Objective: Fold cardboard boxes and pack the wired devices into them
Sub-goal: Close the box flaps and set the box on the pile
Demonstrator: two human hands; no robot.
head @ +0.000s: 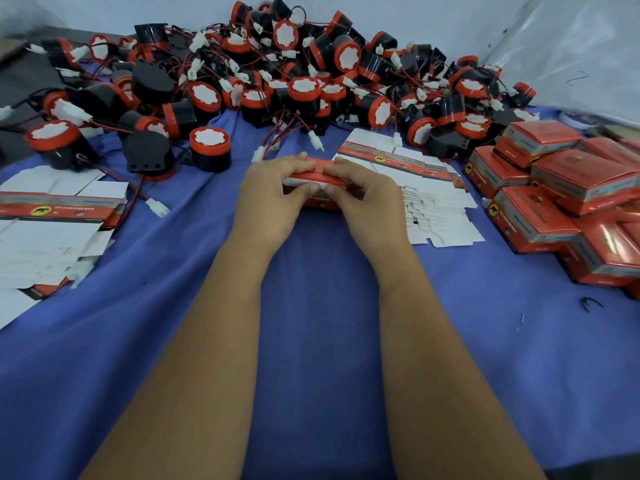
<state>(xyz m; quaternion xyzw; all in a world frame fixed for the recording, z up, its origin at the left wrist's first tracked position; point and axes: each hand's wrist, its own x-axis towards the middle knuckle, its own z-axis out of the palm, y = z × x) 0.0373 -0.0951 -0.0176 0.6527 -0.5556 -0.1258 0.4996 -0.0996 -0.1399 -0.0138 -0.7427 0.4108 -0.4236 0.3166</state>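
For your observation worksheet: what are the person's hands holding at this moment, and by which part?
Both hands, left hand and right hand, grip one red cardboard box, fingers curled over its top edge, thumbs on its near side.

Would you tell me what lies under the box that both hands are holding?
The blue cloth shows below the box, but the left hand and right hand cover its underside.

Both hands meet on a small red-and-white cardboard box (313, 183) on the blue cloth-covered worktop (318, 306). The left hand (273, 190) and right hand (367, 194) curl their fingers round it, apparently pressing a flap. Behind lies a heap of black-and-red wired devices (294, 74); flat white box blanks (433, 202) lie just right, finished red boxes (554, 202) farther right.
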